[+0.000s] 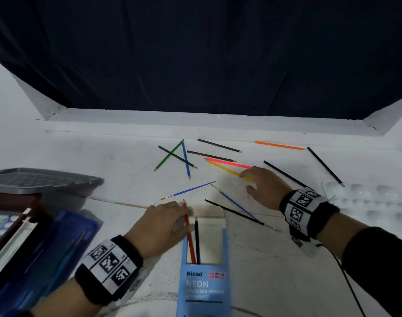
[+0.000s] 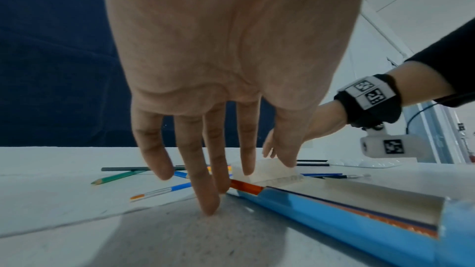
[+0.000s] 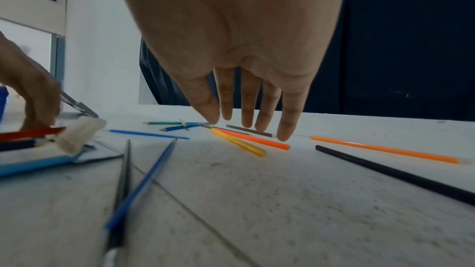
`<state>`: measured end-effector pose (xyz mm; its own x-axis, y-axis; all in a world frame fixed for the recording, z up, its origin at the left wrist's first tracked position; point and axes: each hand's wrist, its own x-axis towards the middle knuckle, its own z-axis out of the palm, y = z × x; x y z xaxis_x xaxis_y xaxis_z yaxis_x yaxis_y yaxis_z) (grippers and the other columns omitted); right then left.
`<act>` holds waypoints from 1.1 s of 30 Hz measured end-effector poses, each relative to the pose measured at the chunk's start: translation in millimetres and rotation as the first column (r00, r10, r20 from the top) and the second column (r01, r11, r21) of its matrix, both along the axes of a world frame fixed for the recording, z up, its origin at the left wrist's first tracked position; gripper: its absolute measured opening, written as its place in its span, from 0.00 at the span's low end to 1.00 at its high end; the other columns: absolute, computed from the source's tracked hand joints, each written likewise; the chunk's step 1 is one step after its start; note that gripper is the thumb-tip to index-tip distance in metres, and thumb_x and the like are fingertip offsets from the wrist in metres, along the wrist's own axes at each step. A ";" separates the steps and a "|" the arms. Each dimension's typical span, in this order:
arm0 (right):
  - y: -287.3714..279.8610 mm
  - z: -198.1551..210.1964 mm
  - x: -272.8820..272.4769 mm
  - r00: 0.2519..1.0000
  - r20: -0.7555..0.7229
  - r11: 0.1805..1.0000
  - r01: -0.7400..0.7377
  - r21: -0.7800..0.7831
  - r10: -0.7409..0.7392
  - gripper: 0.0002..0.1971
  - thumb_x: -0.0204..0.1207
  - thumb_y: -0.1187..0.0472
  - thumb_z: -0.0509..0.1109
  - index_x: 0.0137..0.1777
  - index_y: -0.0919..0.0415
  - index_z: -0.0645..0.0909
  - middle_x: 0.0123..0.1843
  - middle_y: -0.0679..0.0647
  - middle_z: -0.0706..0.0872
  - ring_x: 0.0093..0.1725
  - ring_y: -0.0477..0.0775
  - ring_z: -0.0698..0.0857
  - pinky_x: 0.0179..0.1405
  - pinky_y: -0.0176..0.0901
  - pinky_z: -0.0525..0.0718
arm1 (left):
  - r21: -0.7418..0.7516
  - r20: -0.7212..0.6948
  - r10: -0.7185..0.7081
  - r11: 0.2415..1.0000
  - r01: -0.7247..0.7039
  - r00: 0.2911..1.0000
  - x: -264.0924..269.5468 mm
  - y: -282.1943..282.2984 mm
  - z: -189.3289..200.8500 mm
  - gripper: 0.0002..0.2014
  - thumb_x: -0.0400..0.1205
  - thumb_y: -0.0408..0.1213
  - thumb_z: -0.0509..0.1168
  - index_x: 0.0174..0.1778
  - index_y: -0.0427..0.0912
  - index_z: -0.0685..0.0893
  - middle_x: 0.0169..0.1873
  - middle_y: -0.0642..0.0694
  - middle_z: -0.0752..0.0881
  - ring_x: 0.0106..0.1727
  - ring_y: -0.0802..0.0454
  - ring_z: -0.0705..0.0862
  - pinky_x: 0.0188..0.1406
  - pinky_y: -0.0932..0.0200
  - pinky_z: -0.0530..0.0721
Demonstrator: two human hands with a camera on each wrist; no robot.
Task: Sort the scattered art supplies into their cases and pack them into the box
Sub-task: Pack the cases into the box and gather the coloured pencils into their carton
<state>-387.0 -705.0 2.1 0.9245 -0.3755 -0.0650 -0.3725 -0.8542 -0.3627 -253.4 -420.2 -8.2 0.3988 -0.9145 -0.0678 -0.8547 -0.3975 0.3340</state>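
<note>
Pencils lie scattered over the white tabletop (image 1: 264, 259), most toward its far edge. Pencil case (image 1: 203, 277), light blue, printed "Ninso NEON", lies at the near edge, mouth open toward the far edge. Two pencils sit partway in it: red pencil (image 1: 188, 232) and dark pencil (image 1: 197, 239), side by side, tips sticking out.

Left hand (image 1: 159, 227): fingers extended and spread, fingertips (image 2: 209, 204) down on the tabletop just beside the case mouth, touching the red pencil's exposed end. No curl round it; it grips nothing.

Right hand (image 1: 261, 187): palm down, fingers straight, tips lowered over the rear ends of the yellow pencil (image 1: 227, 170) and pink pencil (image 1: 229, 164), which lie together. Nothing held; whether the tips press the pencils or just hover, cannot tell.

Further out toward the far edge: green pencil (image 1: 169, 155), crossed by a dark green pencil (image 1: 177, 157) and a blue pencil (image 1: 186, 160); two brown pencils (image 1: 218, 145); an orange pencil (image 1: 279, 145) toward the far right corner; two black pencils (image 1: 324, 165) right of the right hand.

Between the hands: blue brush (image 1: 188, 190), a second blue brush (image 1: 236, 205) crossing a black brush (image 1: 239, 215).

Left edge: grey bin (image 1: 44, 181), blue folder (image 1: 46, 259). Right edge: white palette (image 1: 367, 200).
</note>
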 end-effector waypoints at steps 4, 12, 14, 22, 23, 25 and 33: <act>-2.7 -3.3 19.4 0.980 -0.185 0.995 -0.087 -0.052 0.076 0.27 0.87 0.60 0.55 0.86 0.54 0.57 0.88 0.54 0.55 0.85 0.54 0.55 0.81 0.46 0.56 | 0.117 0.086 0.006 0.993 -0.016 0.996 -10.9 -9.0 -0.3 0.25 0.79 0.67 0.59 0.69 0.61 0.79 0.56 0.60 0.82 0.58 0.56 0.83 0.60 0.52 0.79; 0.4 -15.5 32.4 0.956 -0.284 0.944 -0.164 -0.286 0.080 0.15 0.86 0.56 0.56 0.64 0.60 0.79 0.69 0.54 0.75 0.68 0.59 0.74 0.62 0.55 0.77 | 0.205 0.122 0.003 0.978 -0.028 0.993 -11.5 -10.5 7.0 0.26 0.77 0.64 0.67 0.70 0.61 0.79 0.67 0.61 0.80 0.67 0.55 0.79 0.67 0.50 0.74; 3.7 -12.9 32.3 0.967 -0.248 0.930 -0.146 -0.337 0.062 0.13 0.85 0.57 0.58 0.58 0.61 0.82 0.63 0.55 0.79 0.64 0.59 0.77 0.58 0.51 0.76 | 0.215 0.124 0.003 0.976 -0.029 0.992 -10.8 -8.9 5.8 0.27 0.76 0.66 0.66 0.70 0.62 0.78 0.67 0.62 0.79 0.67 0.55 0.79 0.67 0.50 0.73; 13.2 -7.7 14.2 0.997 -0.042 0.995 0.062 -0.084 -0.066 0.10 0.72 0.73 0.62 0.35 0.57 0.73 0.36 0.57 0.82 0.36 0.59 0.82 0.35 0.49 0.82 | 0.060 -0.235 0.088 0.995 -0.076 0.968 10.4 -12.0 25.8 0.25 0.72 0.72 0.61 0.51 0.59 0.88 0.44 0.69 0.84 0.44 0.66 0.86 0.48 0.60 0.85; 15.1 -6.5 10.9 0.996 -0.009 0.995 0.090 -0.032 -0.090 0.10 0.72 0.74 0.61 0.38 0.58 0.74 0.34 0.56 0.81 0.34 0.59 0.81 0.33 0.49 0.82 | 0.003 -0.276 0.130 0.991 -0.135 0.952 21.5 -15.5 28.5 0.19 0.74 0.67 0.65 0.46 0.57 0.89 0.41 0.68 0.86 0.40 0.65 0.87 0.45 0.61 0.86; 20.9 -1.7 4.4 0.989 0.061 0.988 0.131 0.081 -0.136 0.09 0.73 0.72 0.62 0.45 0.57 0.76 0.33 0.54 0.82 0.33 0.56 0.82 0.33 0.47 0.82 | -0.094 -0.253 0.237 0.959 -0.268 0.938 53.4 -25.2 28.9 0.09 0.77 0.54 0.70 0.41 0.54 0.88 0.39 0.61 0.88 0.37 0.63 0.87 0.46 0.59 0.86; 72.6 30.4 -18.2 0.961 0.173 0.830 0.087 0.551 -0.215 0.14 0.78 0.68 0.70 0.60 0.56 0.75 0.43 0.53 0.85 0.33 0.53 0.89 0.34 0.42 0.88 | 0.159 0.117 0.344 0.920 -0.359 0.932 151.0 -62.5 10.4 0.06 0.81 0.49 0.58 0.47 0.52 0.77 0.53 0.47 0.86 0.53 0.41 0.83 0.58 0.49 0.82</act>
